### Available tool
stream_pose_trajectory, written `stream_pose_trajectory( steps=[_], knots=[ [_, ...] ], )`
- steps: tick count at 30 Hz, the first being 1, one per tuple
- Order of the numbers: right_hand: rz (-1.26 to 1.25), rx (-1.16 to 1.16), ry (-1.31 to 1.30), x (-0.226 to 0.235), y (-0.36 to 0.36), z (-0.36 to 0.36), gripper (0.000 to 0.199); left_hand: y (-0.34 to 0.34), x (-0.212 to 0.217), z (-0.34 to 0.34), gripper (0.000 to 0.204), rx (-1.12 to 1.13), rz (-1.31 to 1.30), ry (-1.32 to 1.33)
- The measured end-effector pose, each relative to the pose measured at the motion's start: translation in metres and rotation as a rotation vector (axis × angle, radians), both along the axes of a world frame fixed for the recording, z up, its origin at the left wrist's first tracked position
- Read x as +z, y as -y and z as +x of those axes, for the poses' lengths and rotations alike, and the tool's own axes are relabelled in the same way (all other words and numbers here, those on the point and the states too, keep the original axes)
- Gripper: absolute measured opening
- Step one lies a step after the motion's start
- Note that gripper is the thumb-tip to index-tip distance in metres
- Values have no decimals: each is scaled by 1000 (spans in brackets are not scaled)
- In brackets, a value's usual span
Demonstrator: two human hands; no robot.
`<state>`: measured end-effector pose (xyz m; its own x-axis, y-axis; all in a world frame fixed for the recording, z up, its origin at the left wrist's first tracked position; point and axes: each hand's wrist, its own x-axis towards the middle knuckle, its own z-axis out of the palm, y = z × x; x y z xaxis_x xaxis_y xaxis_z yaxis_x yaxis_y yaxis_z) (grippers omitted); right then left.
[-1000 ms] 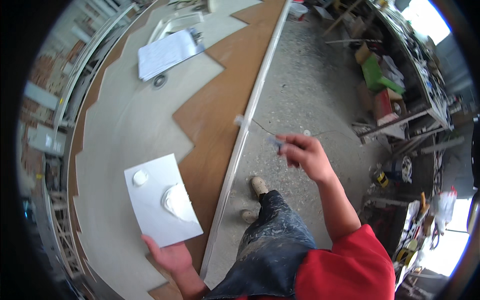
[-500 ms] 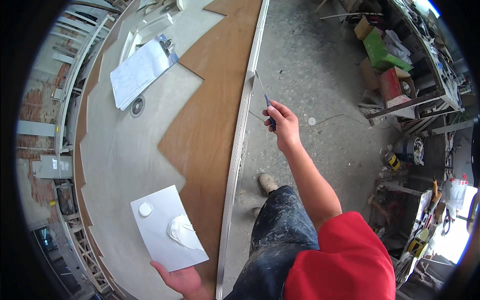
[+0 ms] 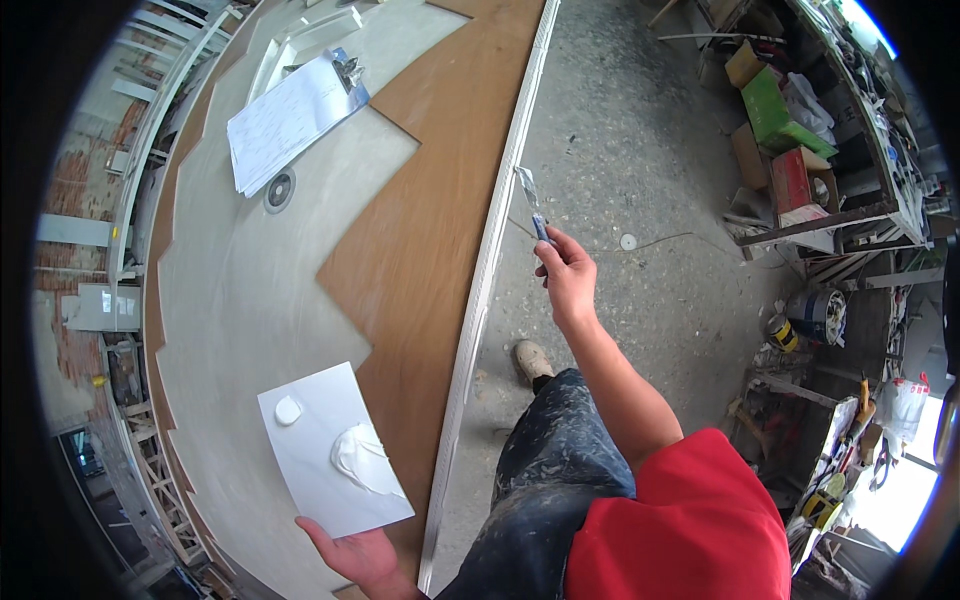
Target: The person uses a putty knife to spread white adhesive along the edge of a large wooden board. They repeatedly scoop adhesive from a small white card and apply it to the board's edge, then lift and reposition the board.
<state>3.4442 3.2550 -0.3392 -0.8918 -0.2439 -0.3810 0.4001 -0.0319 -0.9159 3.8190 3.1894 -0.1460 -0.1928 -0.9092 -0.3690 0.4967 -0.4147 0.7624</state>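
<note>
My right hand (image 3: 566,272) grips a narrow putty knife (image 3: 531,203) by its blue handle, blade pointing up and close to the white edge strip (image 3: 487,260) of a long panel. My left hand (image 3: 358,552) holds from below a flat white board (image 3: 315,478) carrying a large smear of white filler (image 3: 362,458) and a small dab (image 3: 288,410). The panel (image 3: 420,230) is brown wood, partly coated pale grey in a zigzag outline.
A clipboard with papers (image 3: 290,115) and a small round lid (image 3: 280,190) lie on the coated part at the far end. Concrete floor lies to the right, with boxes (image 3: 785,150), cans (image 3: 820,315) and tools along a cluttered shelf. My shoe (image 3: 533,362) stands near the panel edge.
My right hand has risen and moved toward the panel's white edge with the knife. The view has shifted along the panel, and the white board stays held in my left hand.
</note>
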Motion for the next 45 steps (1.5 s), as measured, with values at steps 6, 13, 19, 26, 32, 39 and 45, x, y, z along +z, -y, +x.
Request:
stream_pose_trajectory(
  steps=[6, 13, 19, 26, 32, 39, 45],
  knots=[
    [-122, -75, 53, 16, -26, 20, 42, -13, 2, 34, 68, -2, -12, 9],
    [-409, 190, 233, 46, -67, 104, 37, -37, -7, 105, 67, -84, -60, -28],
    [-317, 163, 182, 25, -62, 132, 38, -50, -12, 147, 70, -27, -20, 85],
    [-245, 82, 38, -4, -30, 142, 42, -58, -10, 145, 69, 41, 12, 116],
    [-158, 10, 74, -19, -26, 179, 42, -57, -9, 136, 68, 0, -27, 71],
    [-116, -32, 81, -41, -43, 194, 42, -65, -2, 134, 70, 38, -45, 52],
    [-239, 212, 84, 66, -97, 218, 42, -75, -8, 171, 64, -13, -32, -58]
  ],
)
